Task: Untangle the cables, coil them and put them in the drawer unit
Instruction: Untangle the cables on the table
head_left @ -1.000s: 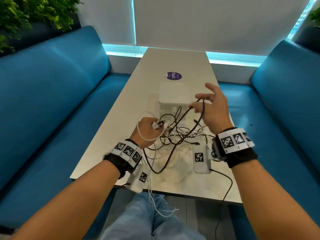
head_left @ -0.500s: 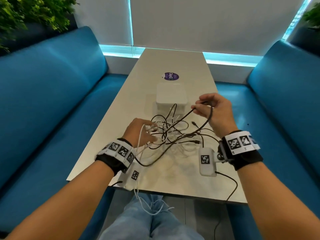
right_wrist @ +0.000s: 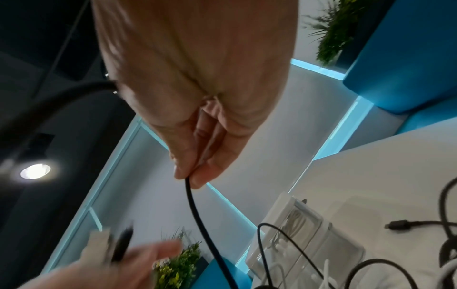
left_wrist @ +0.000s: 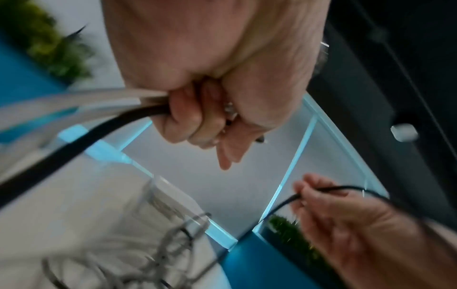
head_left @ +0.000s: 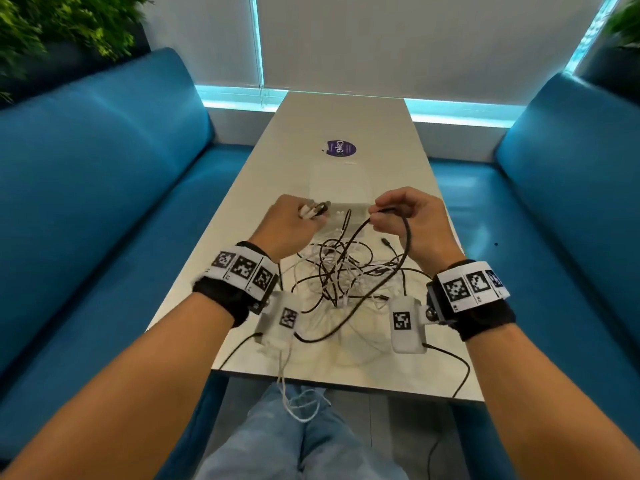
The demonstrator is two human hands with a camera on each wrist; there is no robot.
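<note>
A tangle of black and white cables lies on the pale table between my wrists. My left hand is raised above it and grips several cable ends, white and black; the left wrist view shows the fingers curled round a black cable and white ones. My right hand pinches a black cable between thumb and fingertips; that cable hangs down into the tangle. The clear white drawer unit stands just beyond both hands, also seen as the drawer unit.
Blue sofas flank the table on both sides. A purple sticker lies on the table past the drawer unit. White cables dangle off the near table edge over my lap. A loose black plug lies on the table.
Both hands have risen and come closer together in front of the drawer unit. The left hand lifted its bundle of cable ends off the table; the right kept its pinch on the black cable.
</note>
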